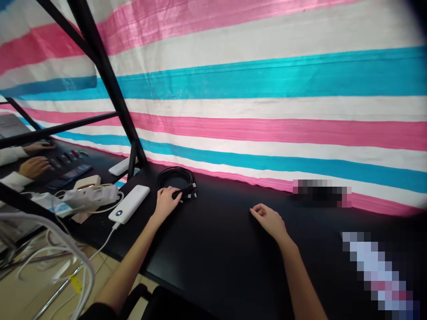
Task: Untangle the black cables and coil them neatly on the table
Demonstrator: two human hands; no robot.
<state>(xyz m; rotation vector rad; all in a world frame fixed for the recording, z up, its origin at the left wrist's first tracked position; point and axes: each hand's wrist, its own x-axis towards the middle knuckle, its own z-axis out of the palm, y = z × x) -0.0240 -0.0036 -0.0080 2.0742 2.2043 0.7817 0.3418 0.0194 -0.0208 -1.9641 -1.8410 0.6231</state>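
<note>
On the black table lies a coiled black cable with several white-tipped plugs at its near end. My left hand rests on that plug end, fingers curled over the black cable. My right hand lies on the bare tabletop further right, fingers loosely curled, with nothing in it. A white power bank with a small lit display sits just left of my left hand, a white lead running from it off the table's edge.
A striped pink, blue and white cloth hangs behind the table. A black metal frame stands at left. Beyond it another person's hands work at a dark keyboard-like device. White adapters and cables pile at left.
</note>
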